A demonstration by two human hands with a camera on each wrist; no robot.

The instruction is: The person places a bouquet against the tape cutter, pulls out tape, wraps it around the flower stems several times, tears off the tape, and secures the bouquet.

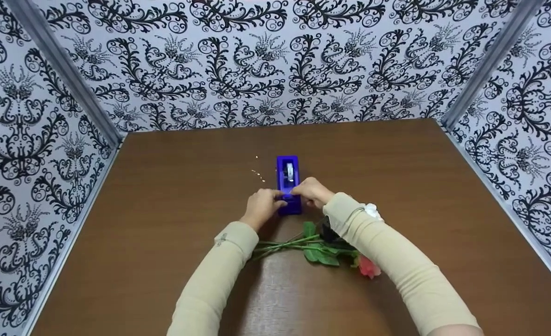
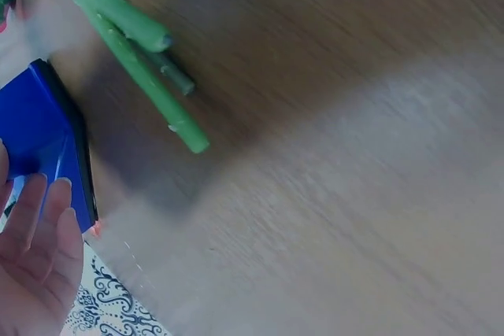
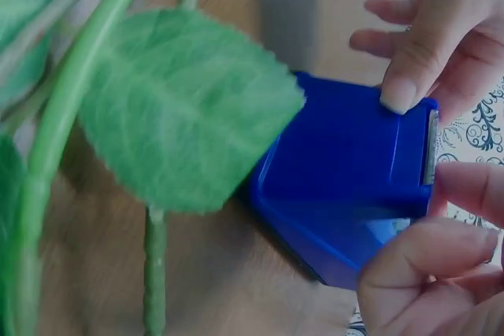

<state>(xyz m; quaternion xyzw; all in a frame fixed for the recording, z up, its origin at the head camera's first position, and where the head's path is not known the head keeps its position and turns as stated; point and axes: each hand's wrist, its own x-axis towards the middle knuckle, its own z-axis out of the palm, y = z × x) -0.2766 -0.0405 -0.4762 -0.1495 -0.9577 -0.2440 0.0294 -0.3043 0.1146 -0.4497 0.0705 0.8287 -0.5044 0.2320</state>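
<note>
A blue tape dispenser (image 1: pixel 283 163) with a roll of tape (image 1: pixel 289 171) stands mid-table. My left hand (image 1: pixel 260 205) grips its left side near the cutter. In the right wrist view the left thumb (image 3: pixel 400 94) presses on its top, beside the metal cutting blade (image 3: pixel 431 147). From the other side my right hand (image 1: pixel 313 190) reaches in, thumb and forefinger curled at the blade; they appear to pinch the tape's end, though the clear strip is hard to see. The left wrist view shows the left fingers (image 2: pixel 55 218) along the dispenser's side.
Artificial flowers lie nearer me, their green stems (image 1: pixel 280 246) pointing left. A coral-pink bloom (image 1: pixel 368 268) and something white (image 1: pixel 372 211) show beside the right sleeve. Small bright specks (image 1: pixel 258 174) dot the table left of the dispenser. Patterned walls (image 1: pixel 266 70) enclose the wooden table (image 1: pixel 186 163).
</note>
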